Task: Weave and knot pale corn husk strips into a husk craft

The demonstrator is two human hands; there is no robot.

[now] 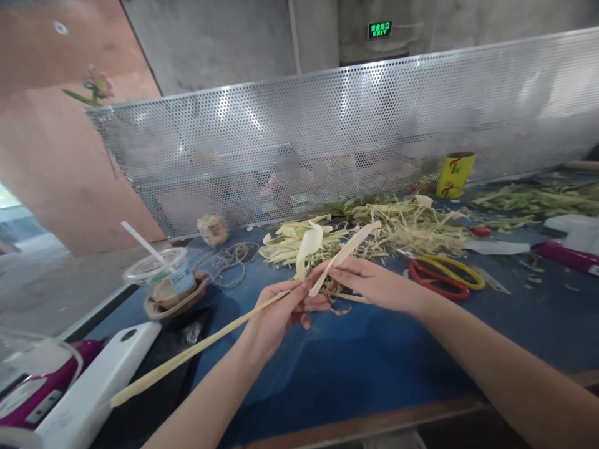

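Note:
My left hand point(274, 315) is closed round a long, narrow husk cord point(201, 345), whose tail slants down to the lower left past my wrist. Out of the top of that grip rises a broad, curled pale strip point(309, 246). Thumb and fingers of my right hand point(358, 277) pinch a flat pale husk strip point(355, 245), its free end pointing up and right. Both hands meet over the blue table, fingertips almost touching; the spot where the strips join is partly hidden by fingers. Behind them lies a heap of pale and greenish dried husks point(412, 227).
Scissors with red and yellow handles point(438, 293) lie to the right. At left are a lidded cup point(174, 280) with a straw, loose twine point(231, 260) and a white slab point(110, 377). A yellow roll point(456, 174) stands before the perforated metal screen point(281, 118).

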